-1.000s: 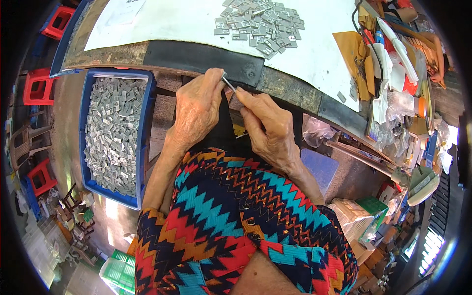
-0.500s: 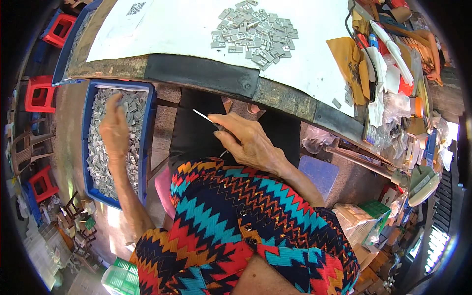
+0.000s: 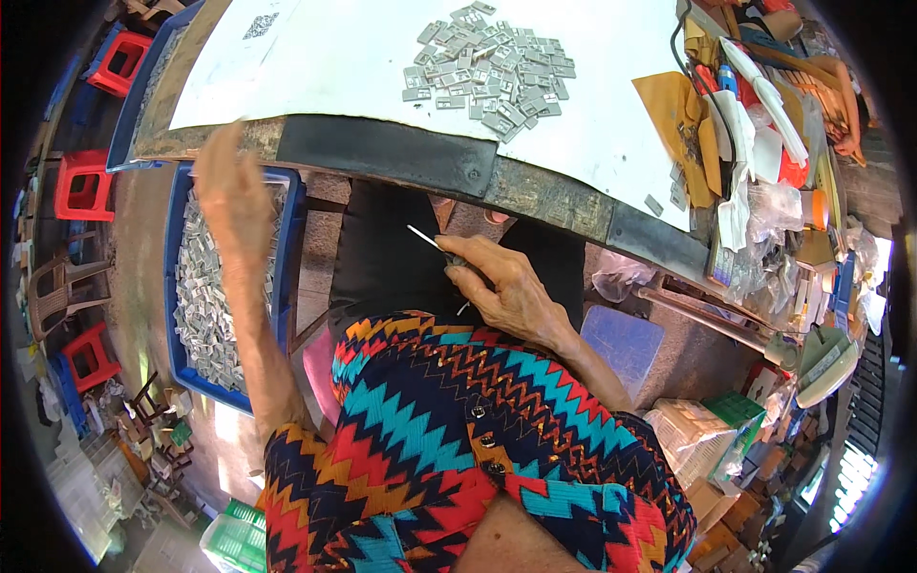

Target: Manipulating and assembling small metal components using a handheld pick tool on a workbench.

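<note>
My right hand [image 3: 504, 286] is closed round a thin, pale, stick-like tool [image 3: 423, 236] above my lap. One narrow end points up and left, a short bit shows below the fingers, and the part in the grip is hidden. My left hand [image 3: 229, 196] is over the far end of a blue bin [image 3: 175, 325], beside the table's near edge. Motion smears its fingers, and I cannot make out anything in them. Many small grey rectangular pieces [image 3: 205, 320] fill the bin. More such grey pieces [image 3: 482, 72] lie heaped on the white-covered table [image 3: 334, 67].
Brown paper [image 3: 680, 134], plastic bags [image 3: 769, 215] and other clutter crowd the table's right side. Red stools [image 3: 84, 184] stand at the left. A blue stool [image 3: 621, 349] is to the right of my lap, and a green basket [image 3: 239, 535] sits at lower left.
My left hand has moved from over the middle of the bin's pieces toward the table edge. My right hand has shifted slightly right and down, still holding the thin tool.
</note>
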The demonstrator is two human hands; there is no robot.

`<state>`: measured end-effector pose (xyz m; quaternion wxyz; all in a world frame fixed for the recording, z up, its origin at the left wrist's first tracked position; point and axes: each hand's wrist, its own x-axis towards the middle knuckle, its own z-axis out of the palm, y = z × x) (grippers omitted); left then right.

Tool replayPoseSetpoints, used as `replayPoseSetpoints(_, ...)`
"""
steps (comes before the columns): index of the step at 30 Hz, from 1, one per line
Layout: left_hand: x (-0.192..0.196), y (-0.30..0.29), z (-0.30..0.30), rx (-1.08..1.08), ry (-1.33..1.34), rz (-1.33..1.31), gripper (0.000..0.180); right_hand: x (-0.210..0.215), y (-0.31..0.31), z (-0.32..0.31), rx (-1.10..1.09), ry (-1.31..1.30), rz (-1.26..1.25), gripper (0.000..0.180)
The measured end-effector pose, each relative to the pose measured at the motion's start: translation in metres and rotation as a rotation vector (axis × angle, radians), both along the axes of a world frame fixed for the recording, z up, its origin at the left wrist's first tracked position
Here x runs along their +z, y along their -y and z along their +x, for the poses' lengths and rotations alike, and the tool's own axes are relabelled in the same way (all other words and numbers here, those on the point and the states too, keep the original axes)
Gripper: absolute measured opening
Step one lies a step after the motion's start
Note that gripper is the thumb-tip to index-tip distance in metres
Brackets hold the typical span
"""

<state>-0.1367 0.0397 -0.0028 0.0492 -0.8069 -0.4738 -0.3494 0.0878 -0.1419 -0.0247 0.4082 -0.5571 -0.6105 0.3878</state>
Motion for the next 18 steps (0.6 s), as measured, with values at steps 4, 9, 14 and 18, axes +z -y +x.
replayPoseSetpoints(4,0.011,0.011,0.088,-0.402,0.150,-0.228,0.018,-0.003,0.007,0.004,-0.034,-0.029,-0.039,0.031)
replayPoseSetpoints(9,-0.010,0.005,0.132,-0.450,-0.044,-0.132,0.020,0.005,0.011,0.007,-0.010,0.007,-0.106,0.030)
replayPoseSetpoints(14,-0.021,0.001,0.141,-0.382,-0.166,-0.095,0.020,-0.007,0.014,0.008,-0.027,-0.028,-0.077,0.030)
replayPoseSetpoints(18,-0.020,-0.003,0.145,-0.364,-0.228,-0.131,0.019,-0.007,0.014,0.008,0.011,-0.033,-0.138,0.032)
